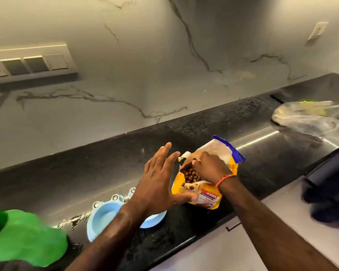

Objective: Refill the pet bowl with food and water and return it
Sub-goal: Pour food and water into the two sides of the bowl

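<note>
Fingers (199, 163) of my right hand (210, 168) are bunched together inside the open yellow food bag (204, 194), dipped into brown kibble (189, 174). My left hand (159, 184) is spread flat, fingers apart, thumb touching the bag's front. Both stand on the black bench (86, 173). A blue pet bowl (104, 218) lies just beneath my left wrist, partly hidden. Something green (25, 237) sits far left, a clear plastic bag (307, 118) far right.
</note>
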